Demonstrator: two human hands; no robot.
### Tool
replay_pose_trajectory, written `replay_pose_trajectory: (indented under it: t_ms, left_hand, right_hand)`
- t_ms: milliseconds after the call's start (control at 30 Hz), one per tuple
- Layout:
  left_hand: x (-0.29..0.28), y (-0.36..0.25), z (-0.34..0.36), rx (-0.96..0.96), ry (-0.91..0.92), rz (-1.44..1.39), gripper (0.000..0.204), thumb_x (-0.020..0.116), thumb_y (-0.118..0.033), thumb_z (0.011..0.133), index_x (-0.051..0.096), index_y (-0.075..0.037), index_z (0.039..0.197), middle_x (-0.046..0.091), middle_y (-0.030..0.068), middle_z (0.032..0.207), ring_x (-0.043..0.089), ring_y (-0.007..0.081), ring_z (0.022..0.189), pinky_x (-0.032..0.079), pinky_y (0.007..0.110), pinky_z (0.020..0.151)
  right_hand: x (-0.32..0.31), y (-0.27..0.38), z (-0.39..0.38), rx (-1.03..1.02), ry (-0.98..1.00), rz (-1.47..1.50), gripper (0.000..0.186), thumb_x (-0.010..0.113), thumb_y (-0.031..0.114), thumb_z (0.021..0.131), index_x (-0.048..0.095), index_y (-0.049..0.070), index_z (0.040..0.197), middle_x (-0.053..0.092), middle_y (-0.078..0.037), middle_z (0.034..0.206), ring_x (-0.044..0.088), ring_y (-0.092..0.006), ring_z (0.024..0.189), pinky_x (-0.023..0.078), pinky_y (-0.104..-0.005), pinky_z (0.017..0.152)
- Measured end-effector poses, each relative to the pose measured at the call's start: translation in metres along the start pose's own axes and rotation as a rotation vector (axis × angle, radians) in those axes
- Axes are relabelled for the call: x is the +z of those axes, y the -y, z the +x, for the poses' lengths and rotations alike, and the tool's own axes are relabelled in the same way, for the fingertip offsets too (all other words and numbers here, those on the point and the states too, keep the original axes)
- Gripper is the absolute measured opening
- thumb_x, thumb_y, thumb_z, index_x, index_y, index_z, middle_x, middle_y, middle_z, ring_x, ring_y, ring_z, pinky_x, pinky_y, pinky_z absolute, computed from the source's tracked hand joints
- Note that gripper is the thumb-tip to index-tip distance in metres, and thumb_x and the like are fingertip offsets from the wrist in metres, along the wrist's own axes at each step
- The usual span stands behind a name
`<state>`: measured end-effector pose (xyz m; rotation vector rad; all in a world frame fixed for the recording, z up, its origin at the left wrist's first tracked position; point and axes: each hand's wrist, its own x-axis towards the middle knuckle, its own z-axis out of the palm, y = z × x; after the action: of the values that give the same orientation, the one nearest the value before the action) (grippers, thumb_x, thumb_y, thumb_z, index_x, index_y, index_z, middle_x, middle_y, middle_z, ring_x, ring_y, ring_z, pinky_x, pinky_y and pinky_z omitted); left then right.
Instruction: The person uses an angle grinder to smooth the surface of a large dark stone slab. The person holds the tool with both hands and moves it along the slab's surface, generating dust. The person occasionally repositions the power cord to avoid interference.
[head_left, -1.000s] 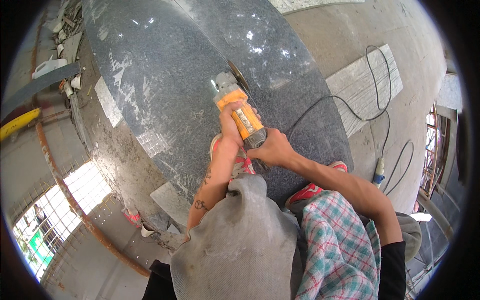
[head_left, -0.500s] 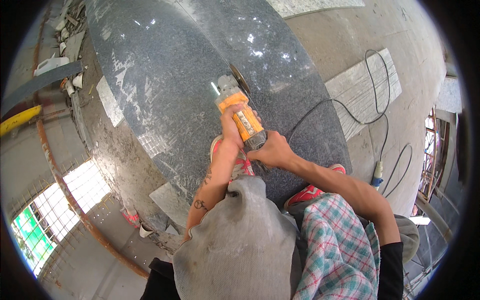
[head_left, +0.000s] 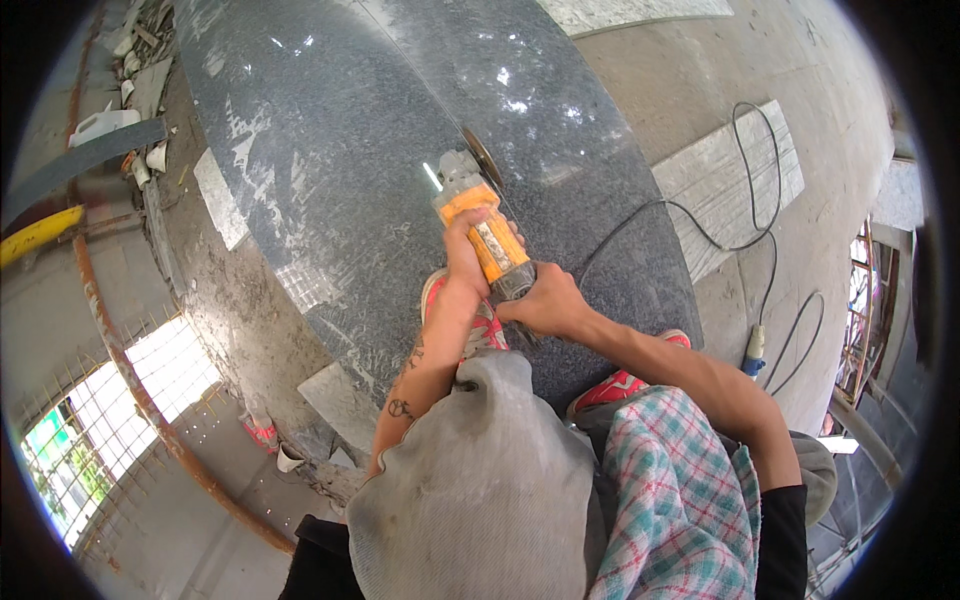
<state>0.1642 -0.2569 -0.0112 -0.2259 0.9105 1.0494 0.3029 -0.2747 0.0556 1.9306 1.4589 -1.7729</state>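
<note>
An orange and grey angle grinder is held over a dark grey stone slab. Around its orange body my left hand is wrapped. My right hand grips the rear end, close to where the cord leaves. The cutting disc stands on edge at the front right of the tool, its lower rim at the slab's surface; whether it touches I cannot tell. Ahead of the disc a thin straight line runs along the slab. My shoes, red and white, rest on the slab.
A black cord loops over a pale board on the right to a plug connection. Rubble and a white jug lie at the left, near a rusty pipe and wire mesh. A checked cloth hangs over my lap.
The grinder and both hands have barely moved, the disc shifting very slightly to the right. The grip is the same.
</note>
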Motion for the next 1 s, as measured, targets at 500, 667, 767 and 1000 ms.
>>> replay_pose_trajectory:
  t_ms: [500,667,767,1000]
  left_hand:
    - [0.000,-0.009,0.004,-0.007,-0.006,0.047,0.041,0.057,-0.034,0.077,0.052,-0.003,0.103,0.059,0.0149,0.079,0.061,0.0294,0.068,0.054,0.045,0.061]
    - [0.000,0.012,-0.012,-0.041,-0.044,0.010,0.042,0.057,-0.034,0.075,0.052,-0.003,0.103,0.059,0.0151,0.080,0.061,0.0296,0.068,0.054,0.045,0.062]
    - [0.001,0.013,-0.012,-0.027,-0.021,-0.006,0.040,0.058,-0.032,0.075,0.053,-0.003,0.103,0.059,0.0148,0.078,0.062,0.0286,0.067,0.054,0.043,0.061]
    - [0.001,-0.005,0.000,-0.011,-0.014,0.014,0.041,0.060,-0.031,0.075,0.052,-0.004,0.105,0.059,0.0142,0.078,0.062,0.0281,0.066,0.054,0.042,0.061]
  right_hand:
    - [-0.007,0.020,-0.003,0.074,0.068,0.049,0.064,0.077,0.040,0.055,0.063,-0.011,0.091,0.068,-0.023,0.083,0.069,-0.0327,0.080,0.055,-0.0377,0.073]
    - [-0.002,-0.002,-0.020,-0.023,-0.002,0.026,0.061,0.077,0.040,0.055,0.064,-0.010,0.086,0.068,-0.022,0.082,0.069,-0.0321,0.080,0.055,-0.0375,0.072]
    - [-0.002,-0.004,-0.017,-0.034,-0.001,0.000,0.061,0.078,0.041,0.055,0.065,-0.010,0.087,0.068,-0.022,0.083,0.069,-0.0320,0.080,0.055,-0.0376,0.072]
    - [-0.006,0.018,-0.006,0.053,0.022,0.005,0.060,0.079,0.035,0.055,0.064,-0.009,0.093,0.068,-0.020,0.078,0.069,-0.0275,0.069,0.055,-0.0366,0.063]
